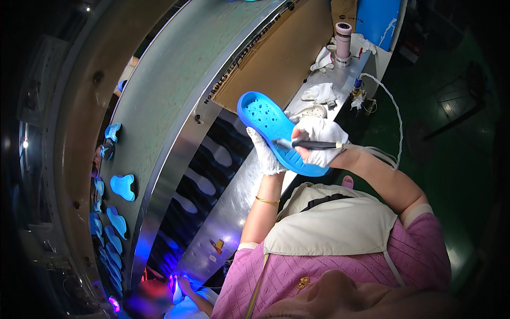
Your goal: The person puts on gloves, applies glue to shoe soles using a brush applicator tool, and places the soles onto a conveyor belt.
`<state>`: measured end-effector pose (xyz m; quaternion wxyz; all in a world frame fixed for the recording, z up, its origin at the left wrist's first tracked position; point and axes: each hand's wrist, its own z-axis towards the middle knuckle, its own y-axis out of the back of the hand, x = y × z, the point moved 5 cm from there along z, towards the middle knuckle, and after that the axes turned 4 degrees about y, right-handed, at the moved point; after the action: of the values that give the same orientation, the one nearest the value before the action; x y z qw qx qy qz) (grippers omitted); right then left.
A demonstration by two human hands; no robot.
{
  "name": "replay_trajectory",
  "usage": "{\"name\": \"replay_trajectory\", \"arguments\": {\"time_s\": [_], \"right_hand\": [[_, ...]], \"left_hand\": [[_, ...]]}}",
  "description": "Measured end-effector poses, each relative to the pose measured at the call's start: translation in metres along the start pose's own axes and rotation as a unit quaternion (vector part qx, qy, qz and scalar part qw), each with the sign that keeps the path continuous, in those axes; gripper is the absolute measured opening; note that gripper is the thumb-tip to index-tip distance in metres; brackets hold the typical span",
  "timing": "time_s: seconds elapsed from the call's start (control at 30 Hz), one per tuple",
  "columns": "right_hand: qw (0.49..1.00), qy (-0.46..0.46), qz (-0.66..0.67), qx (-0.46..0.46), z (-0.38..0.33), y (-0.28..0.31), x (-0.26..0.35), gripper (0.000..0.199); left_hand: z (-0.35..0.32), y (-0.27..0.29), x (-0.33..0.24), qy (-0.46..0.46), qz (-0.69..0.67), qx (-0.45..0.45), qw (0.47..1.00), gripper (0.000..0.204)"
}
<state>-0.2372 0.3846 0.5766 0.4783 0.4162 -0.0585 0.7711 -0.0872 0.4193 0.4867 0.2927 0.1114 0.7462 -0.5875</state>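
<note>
A bright blue shoe sole (260, 112) with holes through its upper end lies tilted across my hands. My left hand (263, 154), in a white knit glove, grips its left edge, thumb showing along the rim. Over the sole's lower half, my right hand (322, 139), gloved in white with bare fingertips, closes around a pen-like tool (320, 144) with a black handle. The tool's pale tip is blurred against the sole's middle; I cannot tell whether it touches. A thin cord (383, 155) trails from the handle's rear. Behind my right hand lies a pale perforated shoe piece (314, 111).
A metal worktop (212, 234) runs beside a cardboard sheet (281, 58) and a conveyor belt (164, 90) carrying several blue soles (122, 187). White gloves (320, 93) and a pink bottle (343, 43) stand farther back. Another person's arm (194, 297) shows at lower left.
</note>
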Motion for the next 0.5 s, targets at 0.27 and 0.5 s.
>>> {"name": "replay_trajectory", "arguments": {"time_s": [0.27, 0.5], "right_hand": [[0.995, 0.023, -0.016, 0.096, -0.003, -0.007, 0.009, 0.022], [0.991, -0.003, 0.009, 0.136, -0.004, -0.008, 0.011, 0.016]], "left_hand": [[0.0, 0.0, -0.017, -0.032, 0.011, 0.019, 0.999, 0.082], [0.003, -0.013, -0.03, -0.033, 0.017, 0.041, 0.998, 0.084]]}}
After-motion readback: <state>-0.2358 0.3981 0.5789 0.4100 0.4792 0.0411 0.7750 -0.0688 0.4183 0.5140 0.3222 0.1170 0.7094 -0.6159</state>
